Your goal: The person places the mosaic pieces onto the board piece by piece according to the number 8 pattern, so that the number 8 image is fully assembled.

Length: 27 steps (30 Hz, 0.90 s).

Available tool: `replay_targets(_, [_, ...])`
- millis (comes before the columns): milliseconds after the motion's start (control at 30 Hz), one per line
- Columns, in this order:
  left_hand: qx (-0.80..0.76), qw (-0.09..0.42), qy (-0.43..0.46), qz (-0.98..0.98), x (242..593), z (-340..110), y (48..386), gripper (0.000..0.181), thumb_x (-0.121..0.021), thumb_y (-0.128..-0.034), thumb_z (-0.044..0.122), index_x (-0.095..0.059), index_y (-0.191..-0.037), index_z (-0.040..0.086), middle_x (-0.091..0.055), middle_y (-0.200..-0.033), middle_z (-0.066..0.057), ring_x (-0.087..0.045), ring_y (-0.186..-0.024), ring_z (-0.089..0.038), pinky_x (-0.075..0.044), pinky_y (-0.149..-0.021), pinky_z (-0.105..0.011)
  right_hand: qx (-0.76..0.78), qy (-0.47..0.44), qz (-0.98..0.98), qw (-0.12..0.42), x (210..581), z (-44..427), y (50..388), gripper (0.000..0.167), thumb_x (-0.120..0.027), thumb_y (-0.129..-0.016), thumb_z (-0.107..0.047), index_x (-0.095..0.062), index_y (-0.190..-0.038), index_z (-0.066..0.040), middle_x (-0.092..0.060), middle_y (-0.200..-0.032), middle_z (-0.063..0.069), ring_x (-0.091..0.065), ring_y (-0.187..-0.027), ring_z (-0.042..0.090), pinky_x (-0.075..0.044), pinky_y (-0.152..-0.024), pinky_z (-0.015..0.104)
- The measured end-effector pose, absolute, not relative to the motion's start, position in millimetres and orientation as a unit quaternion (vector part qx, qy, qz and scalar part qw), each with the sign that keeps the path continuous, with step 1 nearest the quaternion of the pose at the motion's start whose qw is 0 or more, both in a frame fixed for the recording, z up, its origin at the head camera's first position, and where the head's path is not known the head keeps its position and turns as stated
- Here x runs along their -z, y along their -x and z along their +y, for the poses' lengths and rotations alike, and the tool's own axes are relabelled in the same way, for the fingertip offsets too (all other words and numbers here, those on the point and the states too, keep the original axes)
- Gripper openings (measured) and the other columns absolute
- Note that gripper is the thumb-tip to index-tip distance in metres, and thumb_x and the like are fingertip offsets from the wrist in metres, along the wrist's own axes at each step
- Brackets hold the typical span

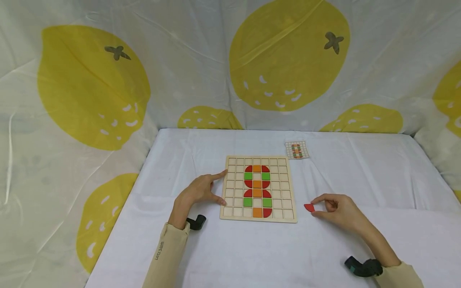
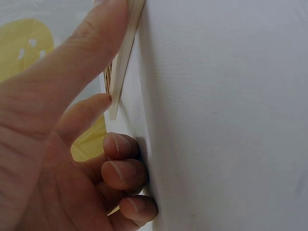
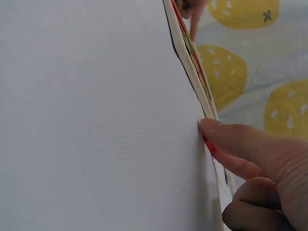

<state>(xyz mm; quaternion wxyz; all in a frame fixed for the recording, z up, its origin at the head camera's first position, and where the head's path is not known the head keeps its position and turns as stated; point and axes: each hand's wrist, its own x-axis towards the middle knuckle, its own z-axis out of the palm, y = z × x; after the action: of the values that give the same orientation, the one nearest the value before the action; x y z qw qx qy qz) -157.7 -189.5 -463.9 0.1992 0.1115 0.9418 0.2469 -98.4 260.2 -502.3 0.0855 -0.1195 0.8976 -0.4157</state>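
A wooden grid board (image 1: 233, 192) lies flat on the white cloth. Red quarter-round, orange square (image 1: 257, 184) and green square (image 1: 248, 176) pieces form a figure like an 8 in its middle columns. With thumb and forefinger spread apart, my left hand (image 1: 199, 190) touches the board's left edge; in the left wrist view its other fingers (image 2: 124, 173) curl loosely beside it. Right of the board, my right hand (image 1: 340, 210) pinches a red quarter-round piece (image 1: 309, 207) between thumb and forefinger, low over the cloth. In the right wrist view the fingertips partly hide that piece (image 3: 210, 146).
A small pattern card (image 1: 297, 150) with a similar coloured figure lies behind the board's far right corner. White cloth (image 1: 381, 172) covers the table. Lemon-printed fabric (image 1: 194, 60) hangs at the back and sides. A black wrist camera (image 1: 363, 267) sits on the right wrist.
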Motion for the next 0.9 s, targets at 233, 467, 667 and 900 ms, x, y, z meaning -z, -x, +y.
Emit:
replay_targets(233, [-0.247, 0.198, -0.113, 0.942, 464, -190, 158, 0.114, -0.098, -0.0653, 0.042, -0.037, -0.161, 0.029, -0.049, -0.084, -0.005, -0.045, -0.080, -0.017, -0.036, -0.069, -0.030, 0.412, 0.121, 0.899, 0.081, 501, 260, 98, 0.024, -0.090, -0.081, -0.024, -0.079, -0.102, -0.020, -0.032, -0.064, -0.008, -0.031, -0.061, 0.001, -0.031, -0.054, 0.025])
replay_targets(467, [-0.247, 0.196, -0.116, 0.942, 465, -190, 157, 0.113, -0.097, -0.0656, 0.042, -0.038, -0.161, 0.028, -0.048, -0.082, -0.004, -0.043, -0.077, -0.017, -0.035, -0.066, -0.029, 0.439, 0.118, 0.889, 0.051, 501, 243, 96, 0.024, -0.090, -0.081, -0.023, -0.082, -0.102, -0.016, -0.028, -0.061, -0.010, -0.025, -0.058, 0.000, -0.028, -0.053, 0.024])
replay_targets(667, [-0.246, 0.197, -0.111, 0.943, 465, -190, 157, 0.113, -0.097, -0.0652, 0.042, -0.038, -0.161, 0.029, -0.050, -0.084, -0.005, -0.045, -0.079, -0.017, -0.036, -0.067, -0.029, 0.456, 0.109, 0.881, 0.069, 501, 212, 94, 0.027, -0.091, -0.079, -0.027, -0.083, -0.102, -0.017, -0.026, -0.058, -0.009, -0.022, -0.056, 0.002, -0.024, -0.052, 0.022])
replay_targets(900, [-0.243, 0.199, -0.107, 0.943, 464, -189, 158, 0.113, -0.097, -0.0656, 0.042, -0.037, -0.161, 0.029, -0.051, -0.085, -0.005, -0.046, -0.079, -0.018, -0.036, -0.067, -0.029, 0.477, 0.137, 0.864, 0.087, 499, 167, 92, 0.025, -0.091, -0.079, -0.027, -0.084, -0.100, -0.016, -0.029, -0.057, -0.009, -0.025, -0.055, 0.001, -0.025, -0.053, 0.021])
